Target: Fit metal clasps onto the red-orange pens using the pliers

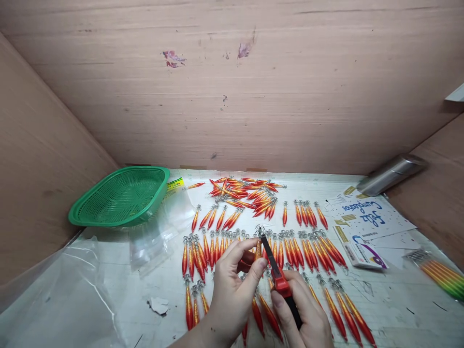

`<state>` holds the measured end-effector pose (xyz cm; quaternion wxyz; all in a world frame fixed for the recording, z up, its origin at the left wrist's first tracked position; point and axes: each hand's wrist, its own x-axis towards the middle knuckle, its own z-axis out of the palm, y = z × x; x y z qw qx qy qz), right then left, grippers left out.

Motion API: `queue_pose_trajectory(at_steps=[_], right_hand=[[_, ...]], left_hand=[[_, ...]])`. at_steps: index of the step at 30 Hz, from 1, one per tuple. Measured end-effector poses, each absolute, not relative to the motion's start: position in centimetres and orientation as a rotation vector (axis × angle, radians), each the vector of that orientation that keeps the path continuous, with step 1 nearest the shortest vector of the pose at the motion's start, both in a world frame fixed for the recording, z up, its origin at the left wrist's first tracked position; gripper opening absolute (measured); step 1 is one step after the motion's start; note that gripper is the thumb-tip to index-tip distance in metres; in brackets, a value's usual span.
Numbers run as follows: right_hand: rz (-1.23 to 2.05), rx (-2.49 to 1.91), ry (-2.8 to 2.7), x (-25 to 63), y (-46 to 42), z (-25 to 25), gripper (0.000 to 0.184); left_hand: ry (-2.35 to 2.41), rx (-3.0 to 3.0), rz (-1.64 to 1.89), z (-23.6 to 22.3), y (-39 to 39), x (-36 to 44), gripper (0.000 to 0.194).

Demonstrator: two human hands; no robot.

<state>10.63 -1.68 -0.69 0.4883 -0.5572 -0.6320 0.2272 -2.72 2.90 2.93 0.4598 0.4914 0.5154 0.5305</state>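
Observation:
My left hand (pixel 235 280) pinches a red-and-gold squid jig (pixel 258 249) between thumb and fingers, its ring of hooks pointing up. My right hand (pixel 302 309) is closed round a red-and-black tool (pixel 281 284) that looks like a utility knife. The tool's long black end reaches up beside the jig, close to its hooks; whether they touch I cannot tell. Below and around both hands lie rows of similar squid jigs (pixel 335 309), hooks toward the back. Some of them are hidden by my hands.
Farther back is a loose pile of jigs (pixel 232 187). At left are a green basket (pixel 119 223), clear plastic bags (pixel 150 249) and a plastic sheet (pixel 61 295). On the right lie printed cards (pixel 373 217), a small box (pixel 362 253), packaged jigs (pixel 440 273) and a metal cylinder (pixel 393 175). Cardboard-like walls surround the table.

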Motion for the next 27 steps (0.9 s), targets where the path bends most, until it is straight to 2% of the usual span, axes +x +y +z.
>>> queue_pose_trajectory(at_steps=[17,19,24,27], right_hand=[[0.373,-1.421,-1.557,10.5,-2.0,-4.1,0.031],[0.364,-1.422,-1.549,10.5,-1.8,-3.9,0.031],[0.481,-1.346,-1.514,10.9,-1.9,-3.0,0.033],[0.521,-1.408,-1.446,11.7,-3.0,-3.2,0.037]], left_hand=[[1.237,1.165,1.299,3.2,2.9,-2.9,0.021],[1.204,1.057,1.281,3.1,3.0,-2.8,0.024],[1.003,0.714,1.201,3.4,3.1,-2.7,0.046],[0.874,0.671,1.138,3.7,3.3,-2.8,0.044]])
